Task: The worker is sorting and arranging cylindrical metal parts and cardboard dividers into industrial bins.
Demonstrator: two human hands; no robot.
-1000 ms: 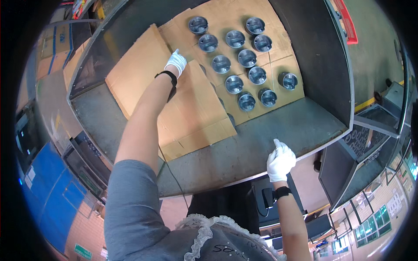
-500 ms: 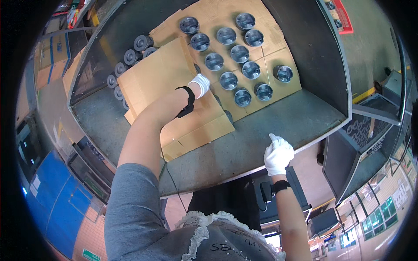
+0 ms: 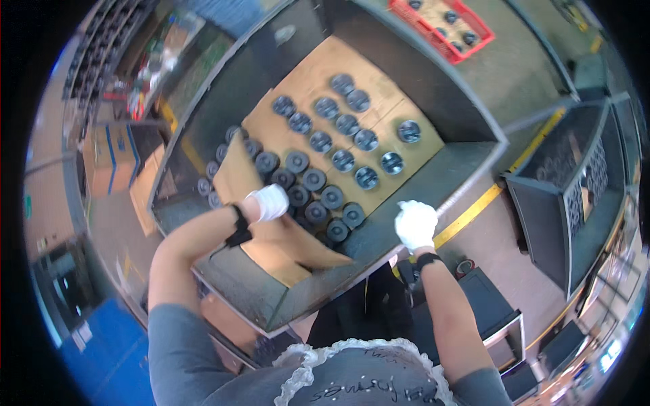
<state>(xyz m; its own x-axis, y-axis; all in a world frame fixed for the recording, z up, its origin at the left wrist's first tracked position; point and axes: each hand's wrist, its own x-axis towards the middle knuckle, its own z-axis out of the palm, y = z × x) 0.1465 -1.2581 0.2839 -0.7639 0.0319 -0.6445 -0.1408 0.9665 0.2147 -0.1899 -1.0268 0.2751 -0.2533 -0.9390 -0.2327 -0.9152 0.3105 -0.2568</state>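
Note:
My left hand, in a white glove, is closed on the edge of a brown cardboard sheet, which stands bent and tilted up on the left side of a dark metal bin. Beside that hand, dark pistons with round ringed tops stand in close rows, some hidden behind the sheet. Farther right, shinier pistons stand spaced apart on a flat cardboard layer. My right hand, also gloved, hovers by the bin's near right edge with curled fingers and nothing visible in them.
The metal bin's walls rise around the pistons. Beyond its far right side is a red crate holding more parts. Another dark bin with stacked parts stands at right. A taped carton is at left.
My left hand has pulled the cardboard sheet left and up, uncovering several dark pistons beneath. The view has turned and shifted. My right hand stays near the bin's front edge.

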